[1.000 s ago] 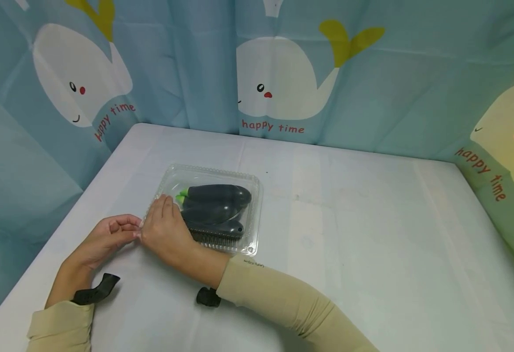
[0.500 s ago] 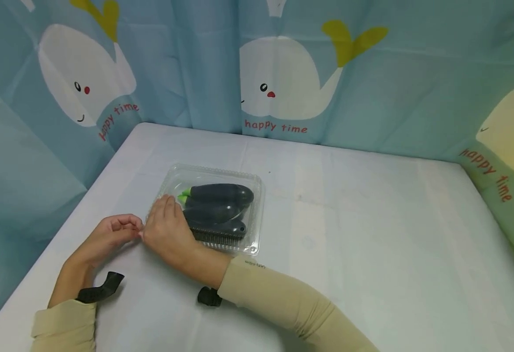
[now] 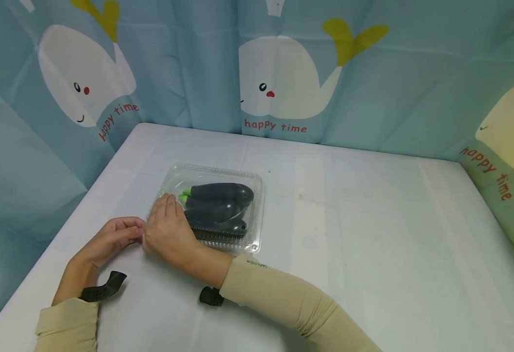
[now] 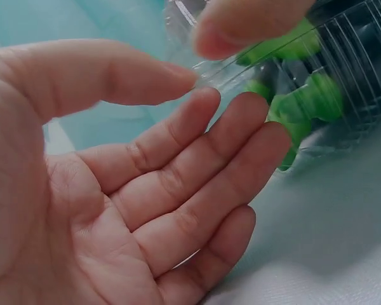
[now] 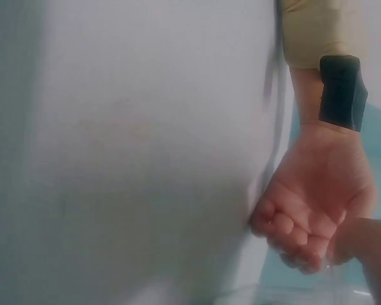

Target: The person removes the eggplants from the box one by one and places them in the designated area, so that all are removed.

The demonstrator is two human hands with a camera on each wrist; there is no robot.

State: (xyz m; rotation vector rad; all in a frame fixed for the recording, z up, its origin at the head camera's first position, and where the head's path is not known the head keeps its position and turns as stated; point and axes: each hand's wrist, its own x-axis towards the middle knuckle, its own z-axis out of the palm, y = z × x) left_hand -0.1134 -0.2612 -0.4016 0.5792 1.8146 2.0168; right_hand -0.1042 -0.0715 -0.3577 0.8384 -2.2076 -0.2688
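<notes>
A clear plastic clamshell box point(image 3: 258, 210) lies on the table, its lid down over several dark eggplants point(image 3: 223, 191) with green stems. My left hand point(image 3: 113, 238) is at the box's left front corner; in the left wrist view, thumb and index fingertip pinch the clear rim point(image 4: 225, 76), other fingers extended below. My right hand point(image 3: 169, 230) rests across the left part of the lid, fingers fairly straight, covering part of the eggplants. Its thumb point(image 4: 241, 28) presses near the same rim. The right wrist view shows the left hand point(image 5: 324, 190) palm up.
The white-covered table point(image 3: 371, 244) stretches away to the right of the box. A blue curtain point(image 3: 186, 63) with whale prints hangs behind and along both sides. Black wrist bands with camera mounts point(image 3: 103, 288) sit on both forearms.
The head view has shifted slightly. Both hands stay at the box's left corner, with the left fingers moving only a little; the box and eggplants stay put.
</notes>
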